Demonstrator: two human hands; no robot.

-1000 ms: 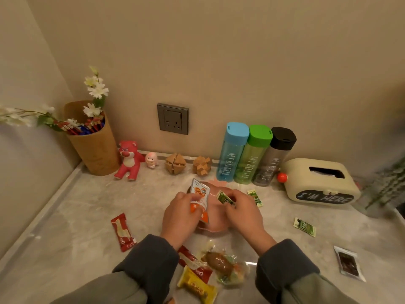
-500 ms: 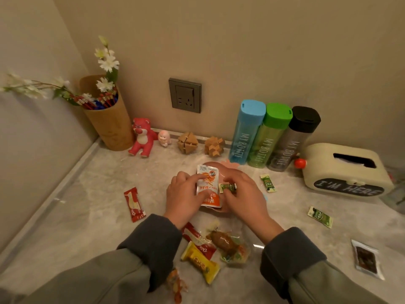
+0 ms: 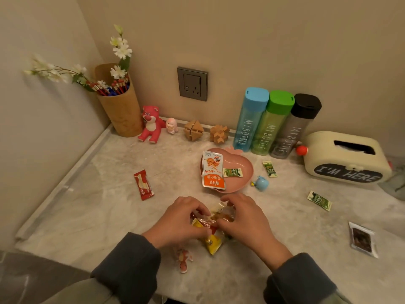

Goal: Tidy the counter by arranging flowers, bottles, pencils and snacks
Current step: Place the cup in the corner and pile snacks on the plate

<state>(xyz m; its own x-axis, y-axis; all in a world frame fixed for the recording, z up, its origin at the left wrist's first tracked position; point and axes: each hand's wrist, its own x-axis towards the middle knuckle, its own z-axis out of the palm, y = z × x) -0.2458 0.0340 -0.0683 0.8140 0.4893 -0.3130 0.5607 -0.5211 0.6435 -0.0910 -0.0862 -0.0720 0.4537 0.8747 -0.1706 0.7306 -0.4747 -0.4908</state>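
- Head view: near the counter's front edge, a heap of snacks lies under both hands: a red foil wrapper [image 3: 205, 223], a yellow foil wrapper [image 3: 212, 244] and a clear packet of brown snack [image 3: 220, 213].
- Left hand [image 3: 179, 220]: fingers curled, pinching the red foil wrapper. Right hand [image 3: 245, 218]: fingers curled round the clear packet of brown snack.
- Step in hand, as judged: gather the heap and carry it to the pink heart-shaped dish [image 3: 246, 164] just beyond the hands.
- To do it well: secure each slippery wrapper before lifting, lift low, and lay the pieces flat on the bare right half of the dish. Risk: the yellow foil wrapper slides out from underneath.
- Dish contents: a white-and-orange sachet [image 3: 213, 170], overhanging the near rim, and a small green packet [image 3: 232, 172] beside it.
- Loose on the grey marbled counter [image 3: 98, 211]: a red sachet [image 3: 143, 184] to the left, a twisted candy [image 3: 184, 260] near the left sleeve, two green packets [image 3: 270, 169] [image 3: 319, 200] to the right, and a dark packet [image 3: 362, 239] far right.
- Round bamboo cup [image 3: 122, 115] in the corner holds red and blue pencils [image 3: 111, 86] and white artificial flowers [image 3: 119, 49].
- Three capped bottles stand touching along the wall: blue bottle [image 3: 249, 121], green bottle [image 3: 271, 123], black bottle [image 3: 293, 128].
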